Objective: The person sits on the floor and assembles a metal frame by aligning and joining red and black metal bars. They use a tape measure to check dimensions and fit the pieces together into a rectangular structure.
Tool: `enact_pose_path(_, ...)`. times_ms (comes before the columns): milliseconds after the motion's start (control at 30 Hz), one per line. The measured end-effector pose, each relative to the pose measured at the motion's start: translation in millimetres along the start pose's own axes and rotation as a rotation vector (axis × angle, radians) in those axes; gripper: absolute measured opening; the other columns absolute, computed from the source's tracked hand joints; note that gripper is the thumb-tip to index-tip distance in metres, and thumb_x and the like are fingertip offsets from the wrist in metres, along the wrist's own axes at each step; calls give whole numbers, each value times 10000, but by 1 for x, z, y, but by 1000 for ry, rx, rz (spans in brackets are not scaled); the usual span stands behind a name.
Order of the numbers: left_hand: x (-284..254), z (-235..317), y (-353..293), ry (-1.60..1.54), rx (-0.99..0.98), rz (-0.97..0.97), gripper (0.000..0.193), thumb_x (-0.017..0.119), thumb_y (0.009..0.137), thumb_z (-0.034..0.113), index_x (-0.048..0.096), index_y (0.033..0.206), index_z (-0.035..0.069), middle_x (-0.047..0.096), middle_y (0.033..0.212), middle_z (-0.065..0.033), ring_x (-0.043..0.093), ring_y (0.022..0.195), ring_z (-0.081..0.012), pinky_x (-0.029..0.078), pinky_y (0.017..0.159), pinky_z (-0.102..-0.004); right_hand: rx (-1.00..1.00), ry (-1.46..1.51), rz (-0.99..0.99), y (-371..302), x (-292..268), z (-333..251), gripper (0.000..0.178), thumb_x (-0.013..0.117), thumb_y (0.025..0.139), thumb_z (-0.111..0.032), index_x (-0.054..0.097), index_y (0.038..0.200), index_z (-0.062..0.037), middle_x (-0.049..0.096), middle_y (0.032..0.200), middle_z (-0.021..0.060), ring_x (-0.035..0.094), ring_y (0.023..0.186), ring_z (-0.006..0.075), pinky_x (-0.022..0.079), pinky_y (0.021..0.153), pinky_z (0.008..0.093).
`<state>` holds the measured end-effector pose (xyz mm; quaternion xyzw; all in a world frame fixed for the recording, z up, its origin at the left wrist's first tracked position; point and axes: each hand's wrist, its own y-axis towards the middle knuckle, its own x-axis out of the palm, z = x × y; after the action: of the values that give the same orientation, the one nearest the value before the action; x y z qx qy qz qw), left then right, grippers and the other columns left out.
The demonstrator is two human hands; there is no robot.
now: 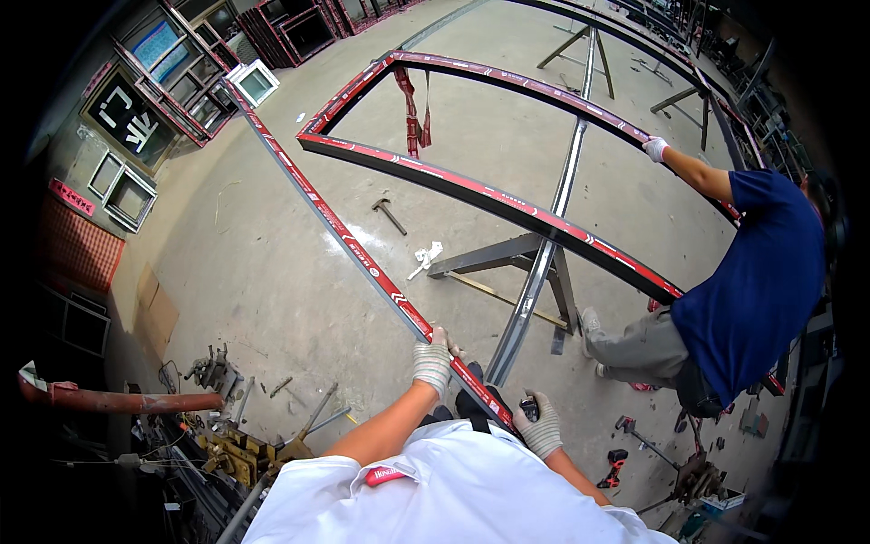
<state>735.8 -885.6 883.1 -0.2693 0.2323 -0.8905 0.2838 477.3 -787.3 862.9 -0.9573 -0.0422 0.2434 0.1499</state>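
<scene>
A long, narrow metal profile bar (335, 222) covered in red printed film runs from the far left to just in front of my body. My left hand (432, 361), in a pale knitted glove, is closed around it near its close end. By that end, my gloved right hand (540, 428) grips a compact black object that looks like a tape measure (529, 408). The fingers hide part of its case. To the right, a large red-filmed window frame (453, 184) rests on a steel rail (566, 172), apart from my hands.
A co-worker in a blue shirt (752, 281) stands at the right, one gloved hand (654, 149) on the frame. A steel trestle (494, 256) supports the rail. A hammer (390, 216) and a red-and-black power drill (613, 468) lie on the floor. Clamps and tools (240, 453) crowd the lower left.
</scene>
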Motion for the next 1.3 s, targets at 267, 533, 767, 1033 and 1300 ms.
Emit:
enact_pose_path(267,37,2,71,273,-170,-86,329,556,1047,295,569,807,71,560,624,-67,602,529,-211,553,527,-380,-28,120,-67,105,30,-80,575,714,844,-251,600,1351,-4,688,1099,200,684,996,283,547,927,380)
enact_pose_path(533,28,25,126,311,-292,-158,260,622,1027,249,591,843,67,628,693,-88,616,553,-227,552,537,-390,19,22,-56,155,75,-128,622,725,848,-313,593,1380,-16,695,1188,241,697,1108,344,539,998,396)
enact_pose_path(767,1,70,164,438,-401,-455,204,668,1030,295,612,976,106,668,836,-71,672,717,-232,574,679,-380,139,37,21,180,120,-162,638,712,855,-341,599,1375,10,669,1241,276,663,1160,399,514,1045,410)
enact_pose_path(1033,-19,130,208,333,-559,-468,194,740,988,271,666,1047,102,682,960,-22,651,875,-171,550,830,-362,58,-104,-143,221,151,-240,739,668,887,-459,533,1439,14,599,1340,305,600,1242,449,478,1094,435)
enact_pose_path(1300,-24,144,239,365,-670,-627,339,792,939,382,693,1122,115,720,1026,-19,682,916,-190,569,835,-396,33,-263,-224,249,155,-279,755,642,889,-514,567,1405,33,641,1262,316,629,1189,452,491,1073,447)
